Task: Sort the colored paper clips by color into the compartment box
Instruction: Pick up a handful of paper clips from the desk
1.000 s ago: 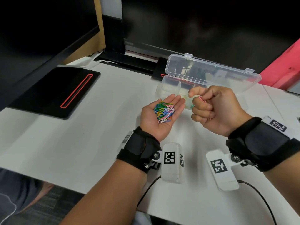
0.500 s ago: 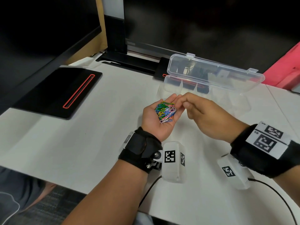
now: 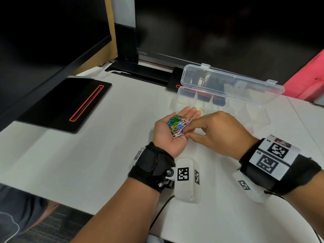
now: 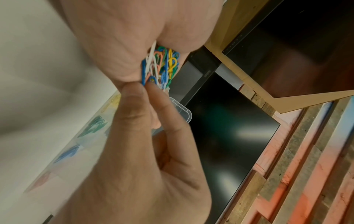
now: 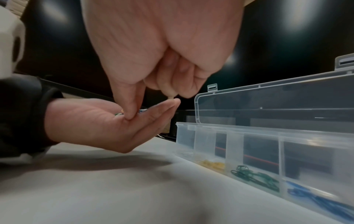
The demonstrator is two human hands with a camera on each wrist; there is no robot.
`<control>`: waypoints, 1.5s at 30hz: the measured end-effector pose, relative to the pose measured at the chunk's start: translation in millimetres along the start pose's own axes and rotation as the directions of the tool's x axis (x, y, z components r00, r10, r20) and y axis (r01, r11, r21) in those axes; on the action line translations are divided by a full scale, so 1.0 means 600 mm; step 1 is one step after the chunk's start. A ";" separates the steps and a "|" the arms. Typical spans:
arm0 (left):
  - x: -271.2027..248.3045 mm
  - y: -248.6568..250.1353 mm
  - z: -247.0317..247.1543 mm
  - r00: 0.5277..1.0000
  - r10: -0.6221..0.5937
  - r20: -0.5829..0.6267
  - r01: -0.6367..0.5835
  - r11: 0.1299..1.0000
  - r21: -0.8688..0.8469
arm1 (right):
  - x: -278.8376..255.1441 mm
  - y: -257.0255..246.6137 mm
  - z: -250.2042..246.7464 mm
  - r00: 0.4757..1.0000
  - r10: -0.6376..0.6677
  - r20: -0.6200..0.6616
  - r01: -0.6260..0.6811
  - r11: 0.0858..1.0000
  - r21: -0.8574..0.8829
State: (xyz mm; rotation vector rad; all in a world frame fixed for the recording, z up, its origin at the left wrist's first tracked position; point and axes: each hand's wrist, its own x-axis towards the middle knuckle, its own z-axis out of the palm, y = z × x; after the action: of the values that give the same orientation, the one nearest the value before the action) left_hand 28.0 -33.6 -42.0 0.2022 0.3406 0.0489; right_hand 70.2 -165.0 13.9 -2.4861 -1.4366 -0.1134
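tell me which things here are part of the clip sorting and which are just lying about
Part of the job:
- pile of mixed paper clips in the left hand
- right hand, pinching at the pile
- clear compartment box, lid open
- yellow clips, green clips and blue clips already in separate compartments

Lying about:
- black pad with red outline
- monitor stand base

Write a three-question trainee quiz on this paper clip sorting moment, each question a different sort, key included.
1. True or false: the hinged lid of the clear plastic compartment box is shut.
2. Which colour of sorted clips lies between the yellow clips and the blue clips in the box? A red, B green, C white.
3. Fill in: the mixed pile of coloured paper clips rests in the upturned palm of the ___ hand while the right hand picks at it.

Key: 1 false; 2 B; 3 left.
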 end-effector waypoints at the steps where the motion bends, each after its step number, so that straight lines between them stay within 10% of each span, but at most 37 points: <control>1: -0.001 0.000 0.000 1.000 -0.003 -0.001 0.003 1.000 0.005 | 0.000 0.000 0.000 1.000 -0.013 -0.003 0.013 1.000 -0.003; 9: -0.003 -0.002 -0.001 0.999 -0.025 0.020 0.025 1.000 -0.018 | 0.003 -0.004 -0.008 0.998 -0.020 0.063 0.025 0.997 -0.070; 13: -0.004 0.001 0.000 0.998 -0.051 0.021 0.052 0.997 -0.061 | 0.003 -0.006 -0.013 0.997 0.073 0.019 -0.076 0.971 0.225; 20: -0.006 0.005 0.001 0.995 -0.051 0.089 0.067 0.980 -0.186 | 0.007 0.006 -0.036 0.889 0.448 0.097 -0.279 0.361 0.890; 28: -0.005 0.004 -0.001 0.993 -0.067 0.097 0.078 0.991 -0.113 | 0.012 0.019 -0.045 0.840 0.367 0.400 -0.303 -0.293 0.907; 31: -0.005 0.003 -0.002 0.992 -0.069 0.106 0.078 0.993 -0.084 | 0.013 0.024 -0.038 0.802 0.387 0.454 -0.306 -0.387 0.870; 38: 0.000 0.000 -0.003 0.994 -0.056 0.094 0.060 0.997 -0.039 | 0.032 0.022 -0.041 0.713 0.506 0.486 -0.436 -0.223 0.872; 42: 0.003 0.000 -0.003 0.996 -0.028 0.079 0.030 0.999 -0.020 | 0.038 0.011 -0.038 0.795 0.559 0.235 -0.506 0.399 0.765; 45: 0.002 -0.001 -0.003 0.998 -0.019 0.067 0.020 1.000 -0.005 | 0.034 0.014 -0.028 0.932 0.347 0.107 -0.363 0.874 0.323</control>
State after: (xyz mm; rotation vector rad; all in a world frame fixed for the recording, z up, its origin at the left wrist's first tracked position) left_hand 28.7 -33.4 -44.4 0.1946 0.2759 0.0239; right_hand 88.7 -156.2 32.8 -2.4193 -0.8936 0.2454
